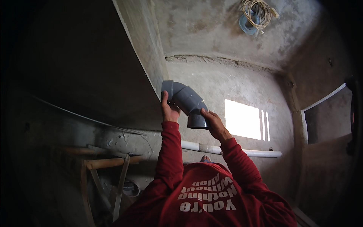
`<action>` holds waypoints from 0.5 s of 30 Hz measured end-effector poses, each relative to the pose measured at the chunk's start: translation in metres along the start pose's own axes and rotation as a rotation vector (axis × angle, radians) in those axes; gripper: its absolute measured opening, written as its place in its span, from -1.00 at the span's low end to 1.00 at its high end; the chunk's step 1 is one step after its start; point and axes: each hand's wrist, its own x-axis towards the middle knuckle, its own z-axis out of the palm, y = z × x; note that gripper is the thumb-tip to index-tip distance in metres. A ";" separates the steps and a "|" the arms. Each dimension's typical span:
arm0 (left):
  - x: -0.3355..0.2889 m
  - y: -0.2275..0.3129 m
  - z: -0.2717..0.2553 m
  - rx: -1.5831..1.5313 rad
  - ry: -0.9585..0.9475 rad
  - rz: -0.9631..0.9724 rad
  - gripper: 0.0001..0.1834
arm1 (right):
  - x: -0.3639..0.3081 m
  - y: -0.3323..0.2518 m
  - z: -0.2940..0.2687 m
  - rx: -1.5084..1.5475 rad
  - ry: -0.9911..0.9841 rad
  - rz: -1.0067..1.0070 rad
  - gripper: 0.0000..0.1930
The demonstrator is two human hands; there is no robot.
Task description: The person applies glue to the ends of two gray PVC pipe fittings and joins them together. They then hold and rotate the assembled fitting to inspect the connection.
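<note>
A grey plastic pipe elbow assembly [189,99], made of bent fittings joined together, is held up in front of me in both hands. My left hand [170,109] grips its upper left end, with the thumb up along the side and the other fingers partly hidden behind. My right hand [214,124] is closed around the lower right bend, just beside the round open end that faces down toward me. Both arms are stretched forward in red sleeves.
A long white pipe [261,153] lies across the floor behind my arms. Sunlight makes a bright patch [242,119] on the floor. Coiled cable and hose [257,16] lie at the far right. A concrete partition [141,41] rises left of the elbow. A wooden frame [104,163] stands lower left.
</note>
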 end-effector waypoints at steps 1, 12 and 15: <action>0.001 0.000 -0.001 0.004 0.004 -0.012 -0.41 | 0.001 -0.001 -0.002 -0.028 -0.002 0.004 -0.31; -0.077 0.032 0.015 0.669 -0.053 0.129 -0.09 | 0.003 0.006 -0.027 0.199 -0.023 0.059 -0.38; -0.138 0.061 0.071 1.356 -0.174 0.932 -0.11 | -0.008 0.000 -0.053 0.229 0.009 0.022 -0.43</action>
